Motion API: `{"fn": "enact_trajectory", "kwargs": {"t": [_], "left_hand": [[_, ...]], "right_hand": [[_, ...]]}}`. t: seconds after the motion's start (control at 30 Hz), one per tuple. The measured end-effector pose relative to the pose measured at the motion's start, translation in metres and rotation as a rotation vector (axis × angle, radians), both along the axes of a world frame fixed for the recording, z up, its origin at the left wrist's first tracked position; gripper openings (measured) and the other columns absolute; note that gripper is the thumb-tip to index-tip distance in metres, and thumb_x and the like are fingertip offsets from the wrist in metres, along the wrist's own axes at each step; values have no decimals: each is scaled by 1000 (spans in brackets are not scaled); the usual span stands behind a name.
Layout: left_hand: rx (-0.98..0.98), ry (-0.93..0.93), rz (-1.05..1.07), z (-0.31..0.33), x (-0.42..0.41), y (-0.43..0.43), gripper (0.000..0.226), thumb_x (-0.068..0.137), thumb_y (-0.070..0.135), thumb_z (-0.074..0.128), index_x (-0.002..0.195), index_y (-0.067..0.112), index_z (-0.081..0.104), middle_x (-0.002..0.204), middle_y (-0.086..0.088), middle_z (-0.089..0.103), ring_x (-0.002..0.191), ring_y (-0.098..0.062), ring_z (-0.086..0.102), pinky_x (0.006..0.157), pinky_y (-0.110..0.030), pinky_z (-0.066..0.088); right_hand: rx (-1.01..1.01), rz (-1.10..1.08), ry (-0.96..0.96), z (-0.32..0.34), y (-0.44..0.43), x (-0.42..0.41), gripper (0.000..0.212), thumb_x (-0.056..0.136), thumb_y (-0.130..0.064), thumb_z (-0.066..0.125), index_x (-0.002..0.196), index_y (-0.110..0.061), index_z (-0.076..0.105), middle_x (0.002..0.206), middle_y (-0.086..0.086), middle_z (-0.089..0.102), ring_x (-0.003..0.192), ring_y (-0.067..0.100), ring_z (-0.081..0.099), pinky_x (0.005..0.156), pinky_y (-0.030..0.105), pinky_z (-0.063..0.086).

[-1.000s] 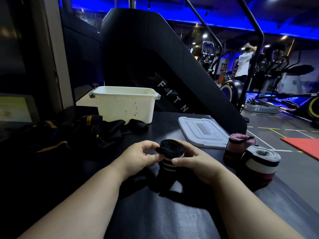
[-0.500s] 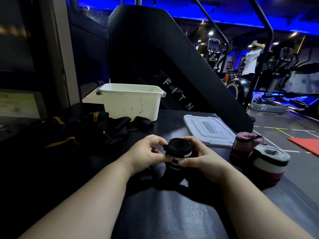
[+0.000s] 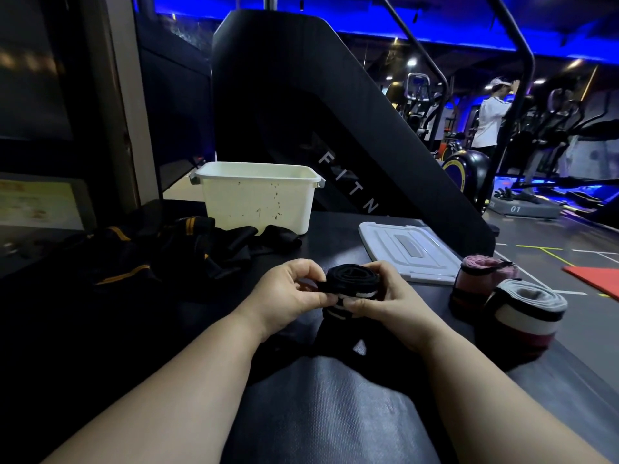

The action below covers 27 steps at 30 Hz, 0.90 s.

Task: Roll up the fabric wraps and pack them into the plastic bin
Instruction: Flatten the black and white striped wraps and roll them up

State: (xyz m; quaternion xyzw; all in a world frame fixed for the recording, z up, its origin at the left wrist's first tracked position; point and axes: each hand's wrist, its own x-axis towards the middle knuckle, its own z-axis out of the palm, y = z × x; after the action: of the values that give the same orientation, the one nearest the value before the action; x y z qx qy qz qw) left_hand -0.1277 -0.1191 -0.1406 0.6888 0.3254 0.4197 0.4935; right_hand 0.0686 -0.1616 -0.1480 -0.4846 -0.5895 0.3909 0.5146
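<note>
Both hands met on one black wrap [image 3: 351,277] with white stripes, held just above the dark mat [image 3: 335,413]. The left hand [image 3: 288,289] pinched the coil's outer edge; the right hand [image 3: 385,303] curled round the coil from the other side. Below the hands a loose tail [image 3: 335,333] of the same wrap hung down onto the mat, so the rolling looked about half done to me.

Just right of the right hand stood two finished rolls, a pink roll [image 3: 482,276] and a grey-and-white roll [image 3: 529,306], touching each other. Beyond the right hand lay the white lid [image 3: 405,249], flat. Left of the left hand sprawled a heap of unrolled black wraps [image 3: 174,249] with yellow stripes. The plastic bin [image 3: 258,199] sat open beyond the hands, to the left; I could not see inside it.

As I judged it, the next turn needed the coil kept tight while the tail was fed in evenly, or the layers would slip sideways.
</note>
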Motion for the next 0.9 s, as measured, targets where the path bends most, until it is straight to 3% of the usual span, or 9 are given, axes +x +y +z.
{"fn": "enact_trajectory", "kwargs": {"t": [0.13,0.23,0.3,0.4,0.47,0.57,0.67,0.77,0.9], "left_hand": [[-66,4,-57,3,-4,-4,22,80,3,76,76,13,57,55,13,55,53,1,52,60,-11,43],[-133,-40,-10,3,-2,-3,16,88,20,71,77,13,62,73,-3,62,69,-14,59,68,-23,51],[-186,-44,44,4,0,-2,15,92,20,66,81,11,64,80,-9,64,68,-16,62,64,-23,54],[-208,-75,50,5,2,-4,6,93,14,64,92,8,63,85,-8,64,64,-11,63,58,-20,53],[-193,-65,65,3,1,-3,11,92,8,64,100,11,58,94,-7,66,71,-12,66,62,-22,55],[-138,-14,22,2,-1,-3,31,93,4,61,117,23,59,114,-1,67,96,-12,67,87,-32,55],[-129,-13,-109,3,0,-5,54,84,0,55,130,28,58,124,3,66,116,-11,61,104,-35,47],[-153,-5,-205,4,-2,-6,67,70,8,57,135,24,56,126,3,66,119,-10,59,103,-29,45],[-53,50,-191,4,-5,-8,55,80,0,74,126,26,58,119,6,69,114,-5,62,95,-19,49]], "right_hand": [[20,-84,-86,1,0,-2,60,64,-13,90,109,-14,51,99,0,68,87,2,66,71,19,52],[32,-90,-117,3,-1,-4,57,67,-8,87,109,-13,49,98,-3,65,81,-8,63,68,13,48],[24,-92,-159,5,-1,-5,58,67,-9,87,110,-14,47,100,-3,63,78,-12,60,69,10,46],[-25,-58,-192,6,-1,0,73,58,-24,94,112,-26,45,111,2,62,93,-1,63,84,19,51],[-72,9,-147,5,-2,5,85,49,-31,93,118,-32,45,116,2,63,104,12,65,95,31,51],[-121,163,-2,6,-8,6,82,56,-3,79,128,-30,50,115,1,70,109,16,66,97,31,51],[-114,222,34,7,-11,7,75,58,2,76,126,-19,56,118,6,70,115,21,63,103,40,48],[-74,172,-13,7,-11,7,70,57,-10,85,122,-14,59,117,10,69,115,27,63,106,46,45],[-27,71,-114,6,-9,7,58,57,-14,87,110,-19,63,107,5,72,105,21,67,102,46,48]]}}
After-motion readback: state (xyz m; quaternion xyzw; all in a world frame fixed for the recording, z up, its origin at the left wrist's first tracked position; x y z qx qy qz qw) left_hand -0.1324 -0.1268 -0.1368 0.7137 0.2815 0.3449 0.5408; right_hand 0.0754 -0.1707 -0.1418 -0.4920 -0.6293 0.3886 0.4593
